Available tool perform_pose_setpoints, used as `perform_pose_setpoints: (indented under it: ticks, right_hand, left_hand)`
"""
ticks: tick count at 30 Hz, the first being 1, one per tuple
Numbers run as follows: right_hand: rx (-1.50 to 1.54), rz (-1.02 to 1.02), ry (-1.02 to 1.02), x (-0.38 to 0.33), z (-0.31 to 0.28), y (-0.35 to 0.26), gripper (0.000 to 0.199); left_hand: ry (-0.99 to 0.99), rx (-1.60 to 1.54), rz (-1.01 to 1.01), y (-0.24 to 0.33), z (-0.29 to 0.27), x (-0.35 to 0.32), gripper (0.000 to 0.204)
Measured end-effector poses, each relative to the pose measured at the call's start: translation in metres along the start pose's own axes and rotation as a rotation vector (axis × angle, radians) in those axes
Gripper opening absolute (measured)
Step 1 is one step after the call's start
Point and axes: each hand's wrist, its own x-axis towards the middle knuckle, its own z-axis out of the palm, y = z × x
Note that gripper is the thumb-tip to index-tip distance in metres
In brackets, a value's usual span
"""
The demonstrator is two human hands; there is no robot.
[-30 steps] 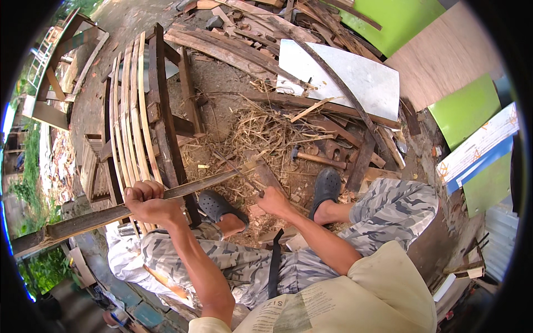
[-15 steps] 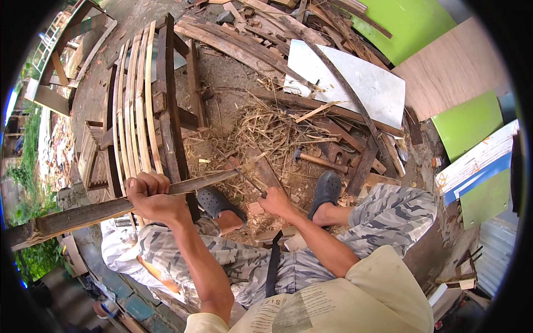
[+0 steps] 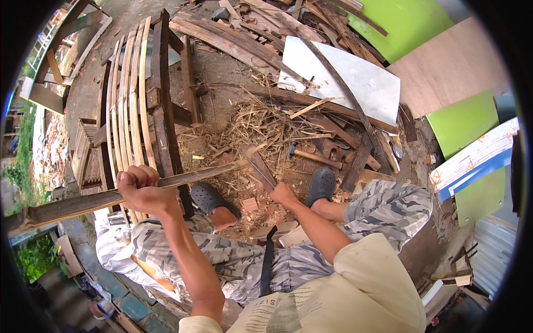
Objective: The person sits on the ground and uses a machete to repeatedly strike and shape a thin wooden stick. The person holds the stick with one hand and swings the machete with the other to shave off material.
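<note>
My left hand (image 3: 143, 190) is closed round a long split bamboo piece (image 3: 91, 202), dark on its upper side with pale edges. The bamboo slants from the lower left rim, across my left thigh, to a pale, thin end near the middle. That end rests at or just over a brown wooden board (image 3: 256, 158) on the ground. My right hand (image 3: 283, 194) grips a knife whose handle is hidden in the fist. Its narrow blade (image 3: 261, 173) points up and left, close to the bamboo's thin end; whether they touch I cannot tell.
A bamboo-slat bench (image 3: 133, 100) with a dark wooden frame stands at left. Shavings (image 3: 261, 125) heap ahead, beside a hammer (image 3: 316, 156). Scrap boards (image 3: 233, 44) and a white panel (image 3: 341, 83) lie beyond. My feet in dark clogs (image 3: 211, 198) flank the work spot.
My right hand and the knife have moved right and slightly away, the blade sliding from across the bamboo toward its thin end. My left hand keeps its grip.
</note>
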Motion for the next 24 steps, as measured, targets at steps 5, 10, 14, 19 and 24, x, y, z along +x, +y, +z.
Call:
perform_pose_setpoints:
  ticks: [5, 10, 14, 19, 24]
  right_hand:
    - [0.019, 0.105, -0.066, -0.004, 0.000, -0.010, 0.033]
    - [0.089, -0.290, -0.026, -0.035, -0.016, -0.067, 0.033]
    - [-0.008, 0.057, 0.058, 0.003, 0.019, 0.038, 0.031]
    - [0.017, 0.070, -0.075, -0.009, -0.002, -0.031, 0.032]
    - [0.067, 0.028, -0.125, -0.014, -0.007, -0.021, 0.037]
  left_hand:
    - [0.027, 0.038, 0.025, -0.001, -0.005, 0.005, 0.036]
    - [0.046, 0.026, -0.001, -0.004, -0.010, 0.009, 0.035]
    - [0.015, 0.013, 0.000, -0.003, -0.005, 0.009, 0.035]
    - [0.006, 0.012, 0.020, -0.005, -0.011, 0.013, 0.033]
    - [0.027, 0.005, 0.001, -0.007, -0.008, 0.011, 0.034]
